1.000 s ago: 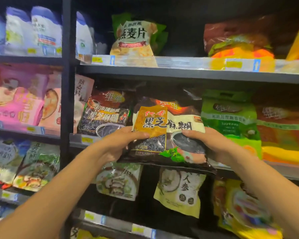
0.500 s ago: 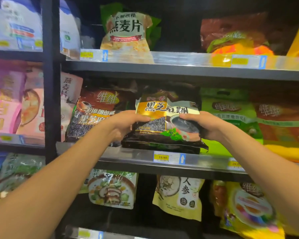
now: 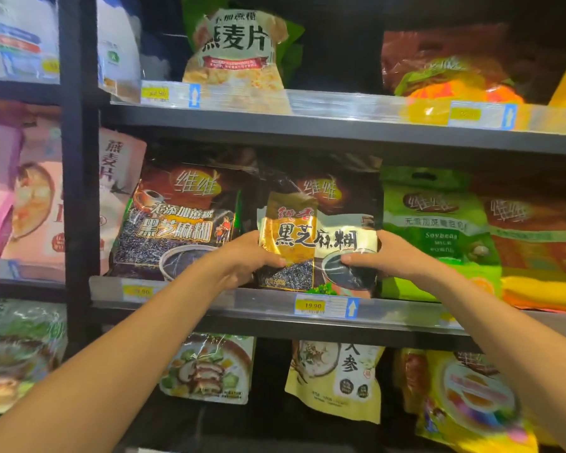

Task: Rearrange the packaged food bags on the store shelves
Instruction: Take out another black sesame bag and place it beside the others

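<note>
A black-and-gold sesame paste bag (image 3: 317, 237) stands upright on the middle shelf (image 3: 275, 318), its bottom behind the price rail. My left hand (image 3: 245, 256) grips its left edge and my right hand (image 3: 389, 259) grips its right edge, thumbs on the front. A similar dark sesame bag (image 3: 177, 220) stands just to its left, and a green soybean milk bag (image 3: 435, 230) stands just to its right.
An oat flake bag (image 3: 236, 50) and a red-orange bag (image 3: 448, 67) sit on the shelf above. Mushroom (image 3: 209, 367), ginseng (image 3: 337, 377) and yellow (image 3: 468, 400) bags hang below. A black upright post (image 3: 79, 191) separates a left bay with pink bags (image 3: 20, 191).
Both hands have lifted the sesame bag from in front of the shelf edge and pushed it back onto the middle shelf, tilting it from leaning forward to upright.
</note>
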Motion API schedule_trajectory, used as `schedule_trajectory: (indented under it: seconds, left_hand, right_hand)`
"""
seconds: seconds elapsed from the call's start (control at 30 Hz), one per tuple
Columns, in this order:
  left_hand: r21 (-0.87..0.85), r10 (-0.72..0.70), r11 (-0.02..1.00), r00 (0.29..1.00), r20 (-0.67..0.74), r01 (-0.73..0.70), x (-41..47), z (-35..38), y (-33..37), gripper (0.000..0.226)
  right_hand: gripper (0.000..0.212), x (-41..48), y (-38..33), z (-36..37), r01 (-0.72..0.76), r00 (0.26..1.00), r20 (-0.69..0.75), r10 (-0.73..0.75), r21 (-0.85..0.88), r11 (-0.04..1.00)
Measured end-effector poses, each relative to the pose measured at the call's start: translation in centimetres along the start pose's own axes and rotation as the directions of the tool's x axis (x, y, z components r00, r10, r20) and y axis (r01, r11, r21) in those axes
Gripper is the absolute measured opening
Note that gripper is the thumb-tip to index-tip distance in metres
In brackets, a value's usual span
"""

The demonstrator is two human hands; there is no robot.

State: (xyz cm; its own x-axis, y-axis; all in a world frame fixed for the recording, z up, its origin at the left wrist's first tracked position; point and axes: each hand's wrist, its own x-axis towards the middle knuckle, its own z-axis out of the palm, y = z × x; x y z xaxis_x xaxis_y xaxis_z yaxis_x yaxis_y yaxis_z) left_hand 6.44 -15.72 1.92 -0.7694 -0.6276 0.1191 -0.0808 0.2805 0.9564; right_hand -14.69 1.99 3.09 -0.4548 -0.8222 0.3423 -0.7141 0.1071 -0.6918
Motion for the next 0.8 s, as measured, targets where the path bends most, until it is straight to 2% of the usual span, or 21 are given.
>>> schedule_trajectory:
  seconds: [0.07, 0.13, 0.2, 0.3, 0.43, 0.63, 0.67, 0.77, 0.8]
  left_hand:
    - [-0.009, 0.003, 1.000, 1.000, 0.005, -0.003, 0.2, 0.1, -0.2, 0.029]
    - [0.011, 0.018, 1.000, 1.000, 0.014, -0.019, 0.5, 0.1, -0.5, 0.030]
    - [0.049, 0.039, 0.998, 0.999, 0.025, -0.041, 0.9, 0.0, -0.5, 0.035]
    - [0.092, 0.062, 0.994, 0.998, 0.028, -0.065, 1.0, 0.1, -0.1, 0.036]
    - [0.113, 0.053, 0.992, 0.999, 0.004, -0.053, 1.2, 0.4, 0.3, 0.043]
    - [0.176, 0.064, 0.983, 0.998, -0.017, -0.060, 1.5, 0.3, -0.2, 0.044]
    - [0.204, 0.073, 0.977, 0.997, -0.022, -0.066, 1.5, 0.2, -0.2, 0.044]
    - [0.332, 0.099, 0.940, 0.993, -0.068, -0.071, 1.8, -0.3, -0.5, 0.044]
    - [0.376, 0.117, 0.924, 0.990, -0.083, -0.078, 1.7, -0.4, -0.5, 0.045]
  right_hand:
    - [0.032, -1.5, -0.4, -0.3, -0.020, 0.993, 0.113, 0.031, -0.095, 0.995]
    - [0.046, -2.4, -0.3, -0.1, -0.013, 0.986, 0.164, 0.037, -0.148, 0.989]
    - [0.059, -2.4, 0.2, 0.4, 0.013, 0.995, 0.097, 0.005, -0.180, 0.984]
    - [0.058, -1.3, 0.6, 0.9, 0.041, 0.999, 0.022, -0.038, -0.197, 0.979]
    - [0.066, 0.2, 1.3, 1.1, 0.028, 1.000, -0.005, -0.030, -0.219, 0.975]
    - [0.042, -0.6, 0.8, 1.2, -0.005, 0.999, -0.045, -0.008, -0.292, 0.956]
    - [0.045, -0.7, 0.8, 1.1, -0.024, 0.998, -0.060, 0.004, -0.328, 0.944]
    - [0.075, -0.8, 0.6, 1.4, -0.104, 0.990, -0.128, 0.055, -0.412, 0.905]
    - [0.070, -1.0, 0.3, 1.5, -0.108, 0.989, -0.133, 0.056, -0.423, 0.900]
